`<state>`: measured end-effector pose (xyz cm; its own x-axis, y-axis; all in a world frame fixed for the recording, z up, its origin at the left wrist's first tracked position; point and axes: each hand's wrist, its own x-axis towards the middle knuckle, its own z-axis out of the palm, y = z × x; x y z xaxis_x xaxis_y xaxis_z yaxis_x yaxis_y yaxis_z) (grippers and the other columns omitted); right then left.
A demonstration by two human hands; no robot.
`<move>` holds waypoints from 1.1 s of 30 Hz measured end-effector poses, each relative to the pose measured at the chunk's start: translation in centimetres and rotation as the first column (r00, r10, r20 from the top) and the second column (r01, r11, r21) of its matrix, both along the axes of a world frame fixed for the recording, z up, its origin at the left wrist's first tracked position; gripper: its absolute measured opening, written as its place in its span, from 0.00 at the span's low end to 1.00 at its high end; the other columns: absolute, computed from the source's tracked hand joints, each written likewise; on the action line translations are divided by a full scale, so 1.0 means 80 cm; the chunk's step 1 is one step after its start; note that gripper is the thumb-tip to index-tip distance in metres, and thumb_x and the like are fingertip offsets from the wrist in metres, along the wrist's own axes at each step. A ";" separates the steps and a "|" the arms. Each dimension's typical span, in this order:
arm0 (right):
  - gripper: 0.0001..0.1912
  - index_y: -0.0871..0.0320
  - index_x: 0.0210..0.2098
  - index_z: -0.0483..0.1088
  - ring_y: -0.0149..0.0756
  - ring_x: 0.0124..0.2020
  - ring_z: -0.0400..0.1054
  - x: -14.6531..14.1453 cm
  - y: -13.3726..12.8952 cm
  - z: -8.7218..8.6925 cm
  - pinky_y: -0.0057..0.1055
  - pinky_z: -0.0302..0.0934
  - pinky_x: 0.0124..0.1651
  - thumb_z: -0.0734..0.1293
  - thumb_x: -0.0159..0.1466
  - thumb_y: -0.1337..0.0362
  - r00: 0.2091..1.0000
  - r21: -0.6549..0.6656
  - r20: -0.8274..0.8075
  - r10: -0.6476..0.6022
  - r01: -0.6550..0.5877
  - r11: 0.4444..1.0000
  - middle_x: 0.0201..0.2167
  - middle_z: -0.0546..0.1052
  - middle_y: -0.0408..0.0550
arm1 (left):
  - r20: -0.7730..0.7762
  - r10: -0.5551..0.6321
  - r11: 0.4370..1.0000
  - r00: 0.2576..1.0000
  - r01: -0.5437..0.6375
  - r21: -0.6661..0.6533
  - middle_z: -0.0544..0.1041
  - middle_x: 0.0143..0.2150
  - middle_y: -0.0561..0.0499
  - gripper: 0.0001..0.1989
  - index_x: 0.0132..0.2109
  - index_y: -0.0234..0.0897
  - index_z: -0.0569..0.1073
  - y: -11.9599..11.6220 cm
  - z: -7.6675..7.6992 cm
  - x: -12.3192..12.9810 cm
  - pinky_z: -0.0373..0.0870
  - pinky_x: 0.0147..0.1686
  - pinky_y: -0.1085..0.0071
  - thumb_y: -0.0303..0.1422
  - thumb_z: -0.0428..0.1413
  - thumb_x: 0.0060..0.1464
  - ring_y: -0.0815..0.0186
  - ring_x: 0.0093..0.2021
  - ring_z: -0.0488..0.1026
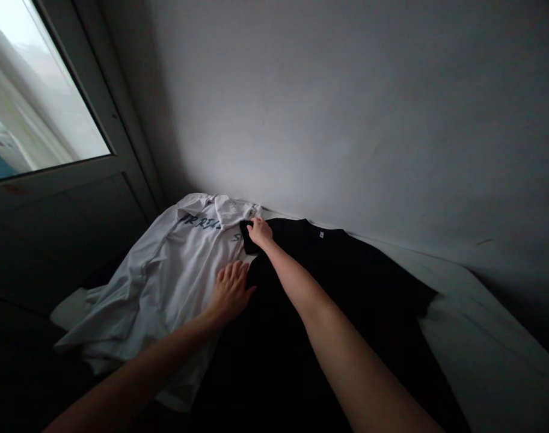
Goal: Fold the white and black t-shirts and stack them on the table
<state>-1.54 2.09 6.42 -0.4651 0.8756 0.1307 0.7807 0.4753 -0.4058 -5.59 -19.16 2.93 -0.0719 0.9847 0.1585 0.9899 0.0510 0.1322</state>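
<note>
A black T-shirt (368, 282) lies spread out, its neck toward the wall and a small pale label inside the collar. My right hand (260, 233) reaches across to its left sleeve, fingers closed on the sleeve's cloth. To the left is a white long-sleeved shirt (179, 270) with dark lettering, its body wrinkled. My left hand (231, 291) rests palm down with fingers stretched, over the white shirt's right side and against the black T-shirt's left edge. The lower part of the black T-shirt is lost in shadow and partly behind my right arm.
Under the shirts is a pale sheet-like surface (481, 325), showing on the right. A bare grey wall (323, 114) rises directly behind. At the left stands a door (67, 210) with a glass pane, through which light and pale cloth show.
</note>
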 end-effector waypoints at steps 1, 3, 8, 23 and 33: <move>0.16 0.60 0.55 0.68 0.43 0.57 0.68 0.003 -0.011 -0.006 0.38 0.62 0.58 0.59 0.71 0.64 0.999 0.008 -0.025 -0.031 0.031 0.999 0.59 0.71 0.59 | -0.007 -0.081 0.997 0.997 0.081 -0.010 0.57 0.72 0.36 0.32 0.69 0.34 0.59 -0.002 -0.004 0.003 0.53 0.66 0.51 0.45 0.48 0.64 0.47 0.70 0.55; 0.17 0.58 0.55 0.69 0.40 0.59 0.67 0.022 -0.029 -0.021 0.37 0.61 0.60 0.56 0.73 0.64 0.998 0.029 -0.065 -0.019 0.021 0.999 0.59 0.72 0.55 | 0.003 -0.283 0.957 0.959 0.282 -0.069 0.50 0.75 0.42 0.33 0.72 0.39 0.53 -0.015 -0.013 0.006 0.47 0.69 0.51 0.47 0.45 0.66 0.52 0.73 0.47; 0.20 0.58 0.61 0.67 0.42 0.69 0.54 0.105 -0.037 -0.052 0.39 0.51 0.69 0.58 0.72 0.61 0.989 0.064 -0.019 0.145 -0.143 0.988 0.68 0.62 0.53 | 0.136 -0.489 0.835 0.862 0.508 -0.213 0.39 0.76 0.41 0.44 0.74 0.44 0.44 -0.092 -0.029 -0.012 0.46 0.69 0.47 0.54 0.52 0.59 0.47 0.74 0.37; 0.29 0.56 0.58 0.67 0.40 0.59 0.67 -0.009 0.049 -0.018 0.34 0.61 0.60 0.66 0.58 0.80 0.963 0.034 -0.055 0.265 -0.263 0.964 0.60 0.70 0.53 | 0.006 0.180 0.950 0.984 -0.173 -0.261 0.77 0.53 0.34 0.25 0.54 0.28 0.73 0.080 0.060 0.006 0.71 0.50 0.61 0.46 0.51 0.63 0.48 0.55 0.74; 0.14 0.56 0.31 0.76 0.36 0.43 0.72 0.069 0.099 0.000 0.32 0.64 0.53 0.63 0.53 0.76 0.832 0.014 -0.538 0.135 -0.151 0.988 0.37 0.78 0.43 | 0.126 0.064 0.954 0.990 -0.024 -0.297 0.78 0.50 0.43 0.16 0.54 0.34 0.67 0.055 0.041 0.031 0.70 0.45 0.66 0.26 0.47 0.60 0.56 0.50 0.76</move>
<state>4.02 10.00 6.43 -0.4497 0.8118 0.3725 0.3613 0.5468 -0.7553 -3.15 -14.77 6.23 -0.1171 0.9814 -0.1519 0.9602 0.1509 0.2349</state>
